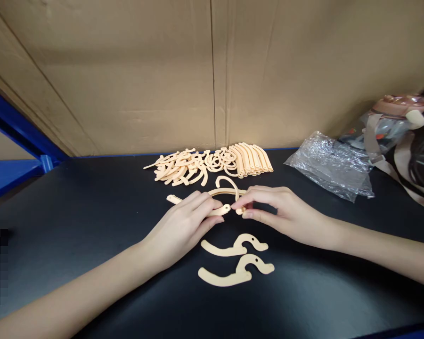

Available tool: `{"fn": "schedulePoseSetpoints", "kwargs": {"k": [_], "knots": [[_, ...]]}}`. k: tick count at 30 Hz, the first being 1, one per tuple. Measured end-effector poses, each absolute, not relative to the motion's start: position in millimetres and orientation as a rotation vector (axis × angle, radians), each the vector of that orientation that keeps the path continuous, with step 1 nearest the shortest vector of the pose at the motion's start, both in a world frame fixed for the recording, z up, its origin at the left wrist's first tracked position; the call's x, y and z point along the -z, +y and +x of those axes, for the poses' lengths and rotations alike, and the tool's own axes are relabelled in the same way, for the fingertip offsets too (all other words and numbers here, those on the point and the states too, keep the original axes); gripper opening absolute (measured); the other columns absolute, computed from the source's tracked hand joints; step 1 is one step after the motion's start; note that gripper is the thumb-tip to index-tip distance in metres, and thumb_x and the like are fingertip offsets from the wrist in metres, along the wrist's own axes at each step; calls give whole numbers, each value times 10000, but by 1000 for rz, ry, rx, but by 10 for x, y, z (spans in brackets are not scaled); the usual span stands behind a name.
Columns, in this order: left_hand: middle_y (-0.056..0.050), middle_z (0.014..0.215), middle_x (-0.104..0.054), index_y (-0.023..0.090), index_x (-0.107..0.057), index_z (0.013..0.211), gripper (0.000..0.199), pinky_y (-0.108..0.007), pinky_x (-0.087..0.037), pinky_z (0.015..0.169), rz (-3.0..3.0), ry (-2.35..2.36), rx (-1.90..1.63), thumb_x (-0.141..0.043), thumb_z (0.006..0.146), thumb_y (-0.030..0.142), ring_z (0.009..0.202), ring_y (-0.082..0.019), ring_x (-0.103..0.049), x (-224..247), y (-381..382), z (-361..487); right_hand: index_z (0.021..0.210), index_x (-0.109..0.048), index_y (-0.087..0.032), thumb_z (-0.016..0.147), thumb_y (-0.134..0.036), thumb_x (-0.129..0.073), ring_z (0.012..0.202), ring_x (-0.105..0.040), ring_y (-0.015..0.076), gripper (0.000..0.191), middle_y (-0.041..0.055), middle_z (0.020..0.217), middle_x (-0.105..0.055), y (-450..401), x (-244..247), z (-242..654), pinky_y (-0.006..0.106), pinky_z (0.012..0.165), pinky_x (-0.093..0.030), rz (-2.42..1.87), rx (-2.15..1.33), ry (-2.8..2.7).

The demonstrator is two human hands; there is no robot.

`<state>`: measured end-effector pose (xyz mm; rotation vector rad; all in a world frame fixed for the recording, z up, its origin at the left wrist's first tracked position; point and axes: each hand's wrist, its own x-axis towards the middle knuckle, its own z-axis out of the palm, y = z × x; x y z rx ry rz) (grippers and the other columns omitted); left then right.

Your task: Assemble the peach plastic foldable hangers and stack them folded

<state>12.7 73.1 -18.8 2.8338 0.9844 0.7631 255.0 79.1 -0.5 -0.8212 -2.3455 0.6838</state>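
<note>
My left hand [187,219] is closed on a beige curved strip [222,211], whose rounded end with a small hole sticks out past the fingertips. Facing it, my right hand [275,207] pinches a beige hook-shaped piece [229,181] near its lower end; the hook arches up and to the left. A narrow gap shows between the strip's end and the right fingertips. Behind both hands lies another curved beige strip [226,191], partly hidden. Nearer me rest two joined hook-and-strip pieces, an upper one [222,249] and a lower one [224,280].
Toward the back of the black table [92,212] are a heap of loose beige pieces [180,167] and a row of curved strips [250,160]. At right lie a crumpled clear plastic bag [332,165] and a strapped bottle [392,125]. Cardboard [144,70] stands behind.
</note>
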Motion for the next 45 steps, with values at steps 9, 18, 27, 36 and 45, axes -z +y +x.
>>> {"fn": "schedulePoseSetpoints", "kwargs": {"k": [9,18,27,36,45], "knots": [[-28,910,-639,168,-564,996,167,-283,-400,738,2877,879,-717,-403,993,210,798,-152,-531,194,739,130,1000,-648,-213,902,-326,-596,842,-634,126,158,3,920,-672,807,143,2415,273,780,-531,-828,-1014,-2061],[-2,884,-668,192,-589,987,145,-273,-378,754,2901,811,-818,-448,985,227,794,-135,-559,202,760,124,969,-672,-205,872,-309,-639,828,-635,117,145,5,924,-672,803,193,2441,277,793,-541,-807,-1111,-2023],[-22,821,-663,175,-619,999,192,-281,-384,726,2950,777,-802,-434,988,229,744,-140,-549,211,748,125,981,-668,-206,890,-321,-615,792,-625,120,156,-2,881,-669,801,241,2474,259,734,-522,-813,-1042,-2114],[-27,824,-668,180,-635,1068,228,-292,-379,719,3003,800,-757,-425,994,231,741,-139,-553,221,743,114,944,-648,-204,922,-275,-574,789,-609,114,105,-1,886,-656,767,226,2461,253,713,-499,-808,-818,-2207],[-19,755,-664,146,-660,1035,235,-300,-377,658,3136,882,-675,-440,986,211,694,-143,-553,167,717,176,955,-616,-190,950,-208,-510,864,-599,152,107,38,909,-642,755,261,2438,303,785,-506,-744,-577,-2306]]}}
